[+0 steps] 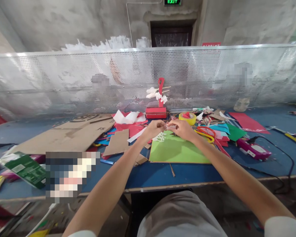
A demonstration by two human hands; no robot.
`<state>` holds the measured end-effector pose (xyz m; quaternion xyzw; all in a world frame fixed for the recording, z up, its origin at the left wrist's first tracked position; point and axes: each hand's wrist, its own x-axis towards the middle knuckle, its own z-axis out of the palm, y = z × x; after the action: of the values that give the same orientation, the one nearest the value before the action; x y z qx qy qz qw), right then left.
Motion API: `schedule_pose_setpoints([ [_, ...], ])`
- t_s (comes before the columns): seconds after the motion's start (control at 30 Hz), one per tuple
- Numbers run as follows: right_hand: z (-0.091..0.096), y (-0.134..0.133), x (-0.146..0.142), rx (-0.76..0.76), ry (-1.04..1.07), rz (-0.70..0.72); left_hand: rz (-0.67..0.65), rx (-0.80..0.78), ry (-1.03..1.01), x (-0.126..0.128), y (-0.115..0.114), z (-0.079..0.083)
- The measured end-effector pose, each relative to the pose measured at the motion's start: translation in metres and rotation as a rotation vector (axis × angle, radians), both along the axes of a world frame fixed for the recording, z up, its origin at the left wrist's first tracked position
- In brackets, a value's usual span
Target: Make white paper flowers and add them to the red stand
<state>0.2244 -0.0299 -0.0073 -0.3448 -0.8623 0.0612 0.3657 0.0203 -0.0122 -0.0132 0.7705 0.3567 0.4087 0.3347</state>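
My left hand (154, 129) and my right hand (183, 129) meet above the far edge of a light green sheet (180, 151), with their fingers pinched together. Something small and pale shows between the fingertips, but its kind cannot be made out. Thin white strips (160, 137) lie on the sheet just below my left hand. Beyond the hands stands a red box (156, 113) with a red upright piece (160, 89) curled at its top. White tufts (158, 96) and thin sticks are attached to the upright.
Left lies flat cardboard (64, 133) with a smaller cardboard piece (117, 142). Yellow tape (188, 118), yellow-handled scissors (206, 135) and coloured paper scraps crowd the right. A purple device (254, 149) trails a black cable. A perforated metal screen (133, 79) borders the back.
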Motion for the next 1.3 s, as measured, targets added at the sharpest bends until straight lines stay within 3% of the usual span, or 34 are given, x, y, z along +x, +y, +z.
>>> schedule_pose_setpoints([
  [0.23,0.0,0.001,0.0,0.076,-0.008,0.012,-0.037,-0.021,-0.021,-0.001,0.002,-0.001],
  [0.5,0.0,-0.002,-0.002,-0.007,0.091,-0.012,-0.017,0.016,-0.008,0.001,0.001,-0.001],
  [0.7,-0.002,0.005,0.002,0.052,0.068,-0.11,-0.031,0.018,-0.005,0.001,0.002,-0.002],
  [0.83,-0.005,0.009,0.004,0.043,0.105,-0.088,-0.017,0.021,-0.001,0.0,0.004,-0.004],
  [1.1,-0.005,0.005,0.001,-0.114,0.196,-0.033,-0.015,0.046,0.007,0.0,0.006,-0.005],
  [1.3,-0.008,0.013,0.003,-0.051,0.156,-0.064,-0.008,0.05,0.028,0.001,0.003,-0.003],
])
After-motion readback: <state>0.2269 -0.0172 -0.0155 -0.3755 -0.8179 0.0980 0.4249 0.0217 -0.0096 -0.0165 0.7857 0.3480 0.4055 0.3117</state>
